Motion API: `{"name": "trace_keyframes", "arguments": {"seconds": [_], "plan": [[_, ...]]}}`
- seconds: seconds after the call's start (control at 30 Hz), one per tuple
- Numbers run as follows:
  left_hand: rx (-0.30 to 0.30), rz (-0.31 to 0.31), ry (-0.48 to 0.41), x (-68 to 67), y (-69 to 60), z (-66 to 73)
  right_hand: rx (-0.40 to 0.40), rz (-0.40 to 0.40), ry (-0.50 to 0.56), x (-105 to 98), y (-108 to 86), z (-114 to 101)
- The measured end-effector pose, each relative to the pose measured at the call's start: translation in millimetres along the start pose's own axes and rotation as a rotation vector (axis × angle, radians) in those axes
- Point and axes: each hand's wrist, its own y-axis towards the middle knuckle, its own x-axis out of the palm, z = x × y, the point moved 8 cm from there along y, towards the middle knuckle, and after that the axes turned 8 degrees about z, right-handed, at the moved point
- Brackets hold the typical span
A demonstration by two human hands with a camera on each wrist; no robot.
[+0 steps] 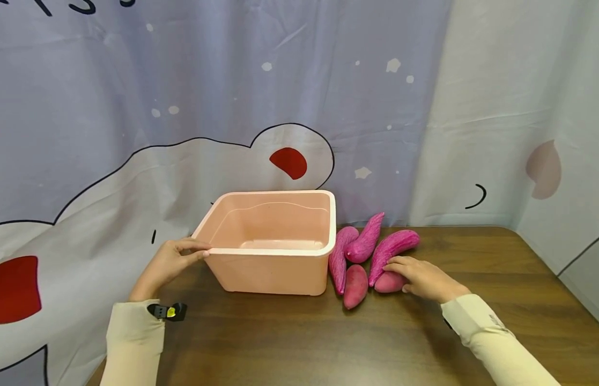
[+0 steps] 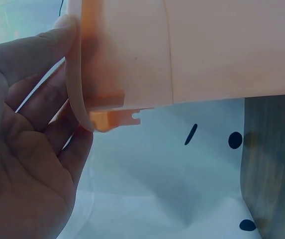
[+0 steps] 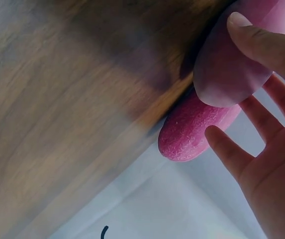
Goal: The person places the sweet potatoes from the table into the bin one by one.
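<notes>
Sweet potatoes (image 1: 356,287), five in all, lie on the wooden table (image 1: 260,340) just right of a pink tub (image 1: 275,273). The left hand (image 1: 168,264) pinches the tub's rim; the right hand (image 1: 427,279) spreads around a short potato (image 1: 388,283), but I cannot tell whether it grips.

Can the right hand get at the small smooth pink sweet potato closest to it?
Probably yes: the right hand is right at the sweet potato, thumb and fingers apart, and nothing visible stands between them.
</notes>
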Motion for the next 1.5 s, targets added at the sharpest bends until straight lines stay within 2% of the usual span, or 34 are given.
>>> {"name": "trace_keyframes", "arguments": {"seconds": [0.3, 0.53, 0.77, 0.97, 1.17, 1.5], "plan": [[0.037, 0.025, 0.006, 1.4, 2.9, 1.9, 0.056, -0.101, -0.043, -4, -1.0, 0], [0.019, 0.017, 0.003, 3.8, 2.6, 0.6, 0.024, -0.113, -0.096, -6, -3.0, -1], [0.034, 0.019, -0.006, 3.1, 2.5, 2.9, -0.013, -0.089, -0.111, -8, -5.4, 0], [0.035, 0.017, -0.001, 3.1, 2.9, 2.9, -0.061, 0.015, -0.143, -22, -0.4, -5], [0.036, 0.017, 0.004, 3.3, 2.9, 2.1, -0.094, 0.101, -0.118, -35, 5.7, -11], [0.022, 0.017, 0.016, 1.2, 0.8, -1.7, -0.060, 0.080, -0.074, -52, 21.3, -21]]}}
